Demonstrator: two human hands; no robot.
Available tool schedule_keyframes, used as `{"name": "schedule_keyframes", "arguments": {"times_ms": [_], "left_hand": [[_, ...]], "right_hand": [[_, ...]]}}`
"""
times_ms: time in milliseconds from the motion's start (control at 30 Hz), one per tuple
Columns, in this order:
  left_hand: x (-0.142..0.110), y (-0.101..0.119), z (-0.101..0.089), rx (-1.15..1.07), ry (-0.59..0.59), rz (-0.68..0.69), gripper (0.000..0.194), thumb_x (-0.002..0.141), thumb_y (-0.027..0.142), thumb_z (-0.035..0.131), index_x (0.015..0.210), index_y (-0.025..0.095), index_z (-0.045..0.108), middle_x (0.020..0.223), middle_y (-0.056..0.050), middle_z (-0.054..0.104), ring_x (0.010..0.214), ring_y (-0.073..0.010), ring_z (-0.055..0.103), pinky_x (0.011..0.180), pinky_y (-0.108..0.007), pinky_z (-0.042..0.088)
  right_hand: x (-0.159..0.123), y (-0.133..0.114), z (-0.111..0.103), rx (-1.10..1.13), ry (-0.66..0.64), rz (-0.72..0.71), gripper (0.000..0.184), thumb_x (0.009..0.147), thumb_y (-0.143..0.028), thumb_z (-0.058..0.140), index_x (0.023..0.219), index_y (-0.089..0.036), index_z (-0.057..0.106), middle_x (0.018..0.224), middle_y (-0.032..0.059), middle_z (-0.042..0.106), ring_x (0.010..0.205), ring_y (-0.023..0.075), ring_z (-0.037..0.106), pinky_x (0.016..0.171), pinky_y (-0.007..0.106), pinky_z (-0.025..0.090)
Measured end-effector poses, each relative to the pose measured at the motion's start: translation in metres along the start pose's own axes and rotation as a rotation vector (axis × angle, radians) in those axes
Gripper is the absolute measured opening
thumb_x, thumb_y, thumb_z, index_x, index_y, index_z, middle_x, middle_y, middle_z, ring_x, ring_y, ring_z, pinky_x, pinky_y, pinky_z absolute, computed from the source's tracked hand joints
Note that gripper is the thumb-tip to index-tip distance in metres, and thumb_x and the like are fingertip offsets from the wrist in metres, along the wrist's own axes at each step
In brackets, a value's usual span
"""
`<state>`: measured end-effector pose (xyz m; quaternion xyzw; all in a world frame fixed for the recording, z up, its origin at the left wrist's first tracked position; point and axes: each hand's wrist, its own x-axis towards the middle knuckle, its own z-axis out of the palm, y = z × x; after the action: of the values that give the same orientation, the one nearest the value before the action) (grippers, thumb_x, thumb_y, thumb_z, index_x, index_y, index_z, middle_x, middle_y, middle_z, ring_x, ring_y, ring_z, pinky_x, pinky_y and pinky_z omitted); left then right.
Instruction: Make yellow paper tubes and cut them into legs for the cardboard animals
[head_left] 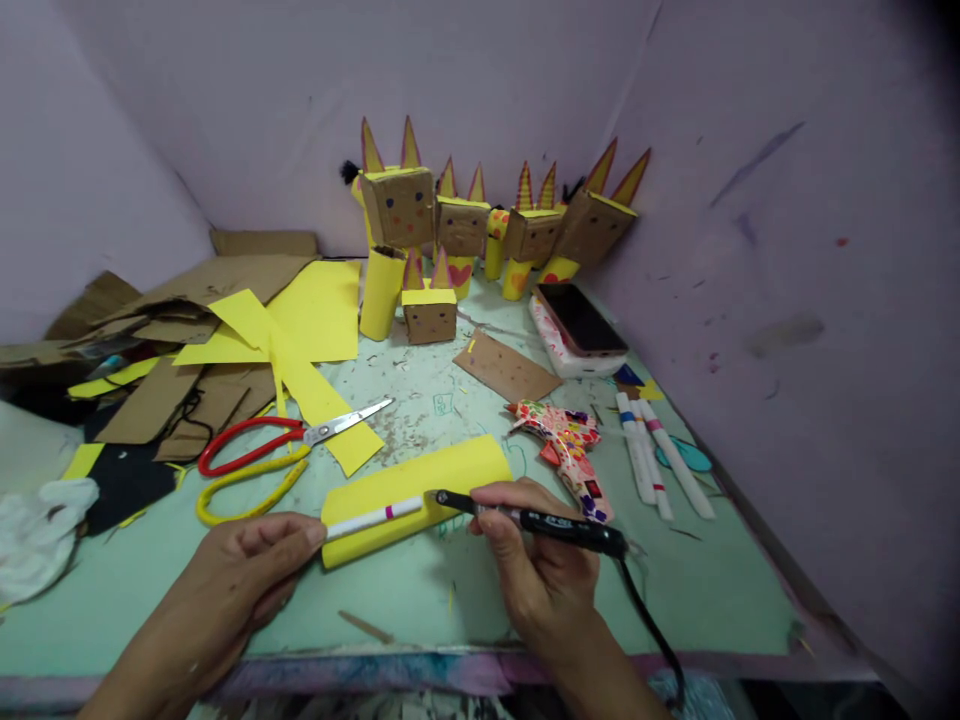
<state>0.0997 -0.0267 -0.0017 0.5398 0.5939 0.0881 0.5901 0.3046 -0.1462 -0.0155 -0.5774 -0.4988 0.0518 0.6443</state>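
My left hand [259,565] pinches one end of a white marker [367,522] with a magenta band. The marker lies along the front of a yellow paper roll [450,470] on the table. In my right hand [544,560] is a black pen-shaped corded tool [559,525]; its exact kind is unclear. The tool's dark left end is close to the marker's free end, and I cannot tell whether they touch. Its cord drops from the right end over the table's front edge. Red-and-yellow-handled scissors [300,440] lie with blades slightly apart, behind my left hand.
A patterned glue gun [562,445] and several white markers [649,455] lie at right. Behind them a phone [581,318] rests on a white pack. Cardboard-headed figures [397,205] stand along the back. Yellow sheets [322,305] and cardboard scraps [232,275] pile up at left.
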Motion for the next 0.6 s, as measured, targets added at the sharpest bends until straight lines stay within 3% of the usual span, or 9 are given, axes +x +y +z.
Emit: {"name": "schedule_keyframes", "arguments": {"times_ms": [133,600], "left_hand": [[-0.0014,0.0019,0.0013,-0.1,-0.036,-0.034,0.039,0.059,0.05,0.072,0.071,0.017,0.054,0.049,0.01,0.024,0.047,-0.0059,0.012,0.045,-0.021,0.006],[-0.0026,0.0036,0.0015,-0.098,-0.047,-0.013,0.033,0.063,0.047,0.07,0.069,0.017,0.057,0.048,0.01,0.024,0.047,-0.0062,0.012,0.044,-0.02,0.006]], "right_hand": [[0.0009,-0.0002,0.0007,-0.006,-0.007,-0.006,0.012,0.083,-0.014,0.057,0.091,-0.021,0.064,0.07,0.0009,0.066,0.066,0.015,0.063,0.062,0.028,0.051],[-0.0037,0.0005,-0.0002,0.018,0.024,0.024,0.011,0.083,-0.014,0.054,0.088,-0.022,0.062,0.069,0.0001,0.061,0.062,0.0147,0.062,0.058,0.028,0.051]]}}
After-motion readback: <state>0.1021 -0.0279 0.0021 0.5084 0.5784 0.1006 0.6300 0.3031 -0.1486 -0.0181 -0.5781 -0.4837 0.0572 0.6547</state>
